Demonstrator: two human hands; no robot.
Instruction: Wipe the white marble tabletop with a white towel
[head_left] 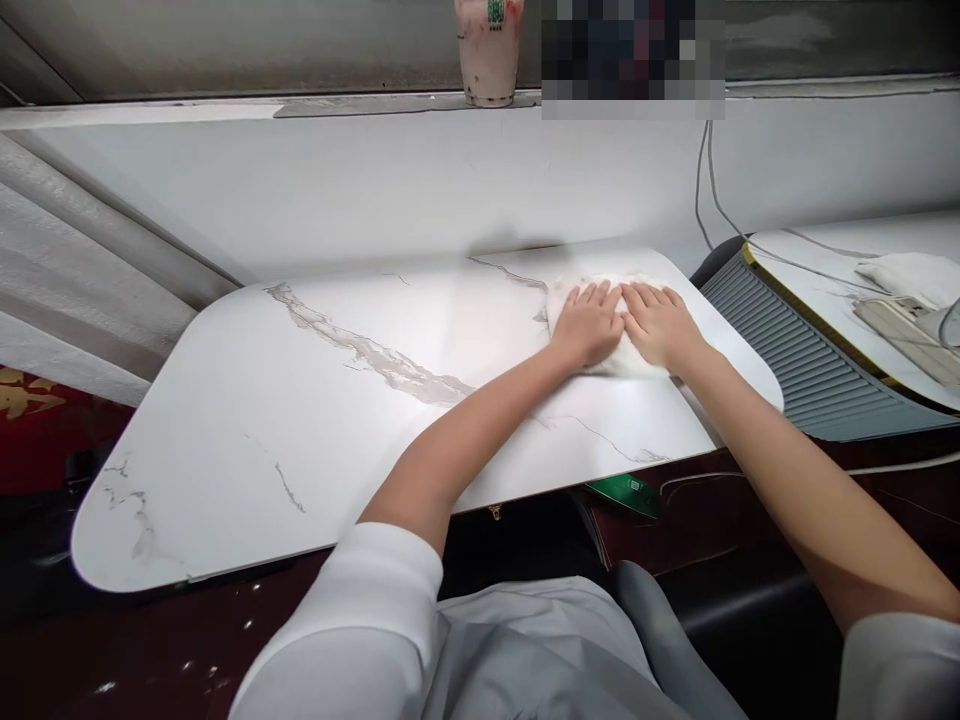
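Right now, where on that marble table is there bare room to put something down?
The marble table is bare across its left and middle, from the grey vein to the near edge. The far right corner is crowded: the left hand and right hand lie flat on a white cloth.

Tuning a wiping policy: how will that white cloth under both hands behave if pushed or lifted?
The white cloth looks soft and crumpled, so it probably bunches rather than moves as a sheet. On the smooth marble table it likely slides easily. The left hand and right hand lie flat on it; lifted, it would probably droop.
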